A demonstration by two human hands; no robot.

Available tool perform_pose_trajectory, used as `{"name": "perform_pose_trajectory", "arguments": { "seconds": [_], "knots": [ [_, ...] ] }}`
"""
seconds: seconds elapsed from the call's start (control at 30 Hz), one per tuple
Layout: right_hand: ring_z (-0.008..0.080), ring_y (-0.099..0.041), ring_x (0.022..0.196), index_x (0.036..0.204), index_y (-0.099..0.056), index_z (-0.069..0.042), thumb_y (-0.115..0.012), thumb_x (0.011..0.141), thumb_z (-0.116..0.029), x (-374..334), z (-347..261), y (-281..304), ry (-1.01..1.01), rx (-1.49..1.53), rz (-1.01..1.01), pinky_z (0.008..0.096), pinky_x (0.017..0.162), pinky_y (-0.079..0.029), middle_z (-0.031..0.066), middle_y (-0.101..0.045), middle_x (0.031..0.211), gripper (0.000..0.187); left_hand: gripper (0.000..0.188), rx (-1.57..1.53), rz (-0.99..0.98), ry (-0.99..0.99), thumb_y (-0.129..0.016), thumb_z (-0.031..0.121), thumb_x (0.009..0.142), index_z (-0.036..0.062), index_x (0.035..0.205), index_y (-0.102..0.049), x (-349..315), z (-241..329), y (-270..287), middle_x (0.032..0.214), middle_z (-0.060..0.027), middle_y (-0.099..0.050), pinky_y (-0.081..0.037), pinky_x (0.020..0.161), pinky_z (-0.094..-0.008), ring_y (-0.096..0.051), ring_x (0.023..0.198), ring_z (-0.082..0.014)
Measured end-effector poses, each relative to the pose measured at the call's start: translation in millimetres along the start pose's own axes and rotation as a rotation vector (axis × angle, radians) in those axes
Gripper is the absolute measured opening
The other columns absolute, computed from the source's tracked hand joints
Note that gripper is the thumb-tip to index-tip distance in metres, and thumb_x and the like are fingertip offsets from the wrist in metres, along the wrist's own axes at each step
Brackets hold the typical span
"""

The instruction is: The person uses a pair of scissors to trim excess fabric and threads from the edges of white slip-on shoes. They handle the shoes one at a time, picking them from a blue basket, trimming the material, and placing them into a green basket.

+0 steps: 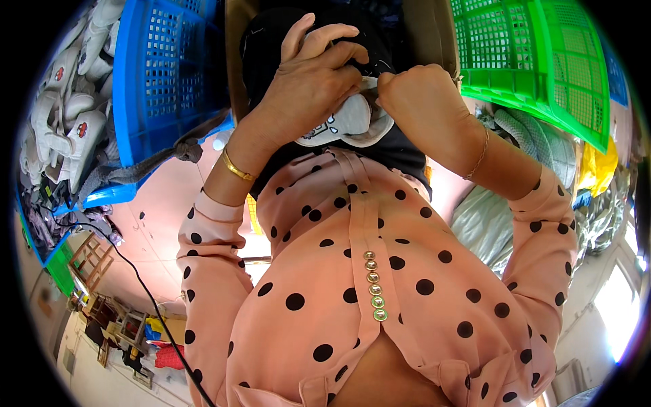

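Work sits over the lap: black cloth [403,156] w/ a brown panel [235,61] along its L edge & another brown panel [434,34] along its R edge. Room for moving is narrow there: LH near the L panel, RH overlapping the lower end of the R one in view. Some black cloth shows bare L of LH & below the piece

Grip: white fabric piece [356,119], curved, dark print at its L end, is btwn the hands over the cloth's near edge, just above the shirt front [339,203]. Left hand [308,78] is over its upper L side, some fingers raised & spread, others bent; contact hidden by the hand, so can't tell if clamped. Right hand [424,102] is curled up, thumb & forefinger together on the piece's upper R edge

Around: blue crate [132,88] L of the panel, grey cloth strip [146,163] at its near edge, pale shoe parts [78,132] heaped beyond. Green crate [498,41] on the R, grey bundles [485,217] below, yellow bag [600,169] further R. Black cable [139,271] runs down past the L sleeve
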State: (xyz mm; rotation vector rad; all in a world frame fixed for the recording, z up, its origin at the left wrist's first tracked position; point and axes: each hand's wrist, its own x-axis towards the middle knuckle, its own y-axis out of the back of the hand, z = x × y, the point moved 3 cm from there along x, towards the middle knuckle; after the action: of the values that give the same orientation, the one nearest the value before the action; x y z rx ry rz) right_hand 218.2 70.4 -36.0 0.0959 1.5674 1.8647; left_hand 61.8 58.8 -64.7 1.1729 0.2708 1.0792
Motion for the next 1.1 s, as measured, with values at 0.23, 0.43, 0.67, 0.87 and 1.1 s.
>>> {"name": "perform_pose_trajectory", "arguments": {
  "seconds": [0.23,0.43,0.67,0.87,1.1],
  "knots": [
    [0.0148,-0.064,0.067,0.071,-0.068,-0.017,-0.067,0.074,-0.014,6.1,8.5,-6.3,0.094,0.044,0.114,0.0288,0.054,-0.042,-0.0023,-0.06,0.064,0.005,0.005,0.195,-0.004,-0.1,-0.071,0.014,0.076,0.0113,0.079,-0.073,0.9,11.8,5.1,0.114,0.0042,-0.063,-0.016,0.117,-0.0455,-0.041,0.132,-0.0154],
    [0.0159,-0.065,0.068,0.072,-0.068,-0.017,-0.066,0.075,-0.013,6.4,9.2,-6.4,0.113,0.075,0.048,0.0288,0.055,-0.045,-0.002,-0.061,0.065,0.006,0.008,0.228,-0.074,-0.156,-0.068,0.015,0.076,0.0108,0.082,-0.072,3.3,20.8,2.8,0.11,0.0016,-0.065,-0.016,0.119,-0.0443,-0.045,0.128,-0.0159],
    [0.0173,-0.064,0.055,0.079,-0.06,-0.009,-0.064,0.086,-0.02,-1.9,0.1,3.9,0.109,-0.071,0.021,0.0297,0.05,-0.045,0.0019,-0.059,0.057,0.014,0.009,0.191,-0.126,-0.053,-0.069,0.015,0.081,0.0073,0.084,-0.068,-8.5,15.8,0.6,0.107,0.0001,-0.065,-0.016,0.119,-0.0453,-0.045,0.128,-0.017],
    [0.0147,-0.066,0.066,0.071,-0.069,-0.016,-0.068,0.075,-0.013,-2.4,-2.5,-2.7,0.028,0.056,0.067,0.0275,0.053,-0.044,-0.0013,-0.062,0.063,0.004,0.01,0.084,-0.071,-0.073,-0.068,0.015,0.081,0.0071,0.088,-0.07,-2.5,21.8,9.0,0.107,0.0004,-0.066,-0.017,0.118,-0.045,-0.045,0.128,-0.0179],
    [0.0158,-0.066,0.063,0.072,-0.066,-0.012,-0.068,0.073,-0.011,-4.9,-4.4,0.3,-0.022,0.037,0.025,0.0274,0.052,-0.044,-0.0003,-0.06,0.06,0.003,0.017,-0.014,-0.16,-0.103,-0.065,0.015,0.083,0.0064,0.097,-0.071,4.1,15.9,21.2,0.103,-0.0053,-0.064,-0.015,0.115,-0.0497,-0.045,0.124,-0.0245]
  ]
}}
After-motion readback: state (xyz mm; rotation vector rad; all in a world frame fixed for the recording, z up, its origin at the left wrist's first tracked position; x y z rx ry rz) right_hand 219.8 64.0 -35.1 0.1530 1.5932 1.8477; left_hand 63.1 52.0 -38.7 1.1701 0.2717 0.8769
